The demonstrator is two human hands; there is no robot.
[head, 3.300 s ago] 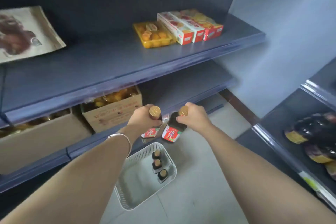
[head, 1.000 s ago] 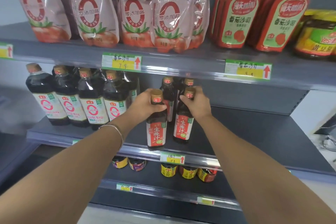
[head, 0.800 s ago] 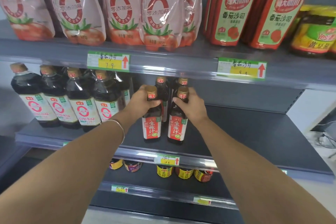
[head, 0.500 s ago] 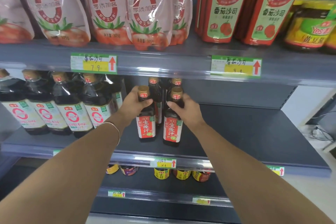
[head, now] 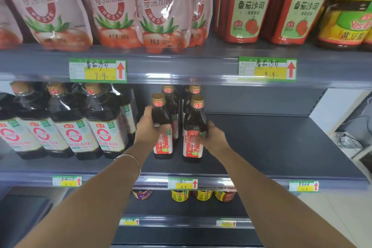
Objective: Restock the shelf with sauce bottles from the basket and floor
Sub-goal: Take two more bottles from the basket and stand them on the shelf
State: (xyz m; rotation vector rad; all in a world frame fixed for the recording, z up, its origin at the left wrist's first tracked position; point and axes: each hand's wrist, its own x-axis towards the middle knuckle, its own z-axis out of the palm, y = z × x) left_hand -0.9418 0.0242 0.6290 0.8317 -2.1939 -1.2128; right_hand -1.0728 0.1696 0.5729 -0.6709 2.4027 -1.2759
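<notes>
Two dark sauce bottles upright on the middle shelf (head: 281,147), side by side, bases down on the dark board. Left hand (head: 150,129) wrapped round the left bottle (head: 162,127) at its shoulder, fingers (head: 164,127) curled across the front above the red label. Right hand (head: 211,137) closed round the right bottle (head: 194,133) from the right side, fingertips (head: 196,139) lying over the top of its label. Thin silver bangle (head: 128,159) on the left wrist. Right bottle a little nearer the shelf edge than the left one, a narrow gap between them.

Just behind, two more bottles of the same kind (head: 171,96), only gold caps and dark necks showing (rest hidden by the held pair). To the left on the same shelf, a row of larger soy sauce jugs (head: 104,127) with white labels, standing close together. To the right, bare shelf out to the end.

On the shelf above, tomato sauce pouches (head: 112,10) at left, red squeeze bottles (head: 249,6) right of them, yellow-labelled jars (head: 350,22) at far right. Green and yellow price tags (head: 97,70) clipped along the shelf edges. On the shelf below, small jars (head: 180,195), mostly hidden by the arms and the shelf lip.
</notes>
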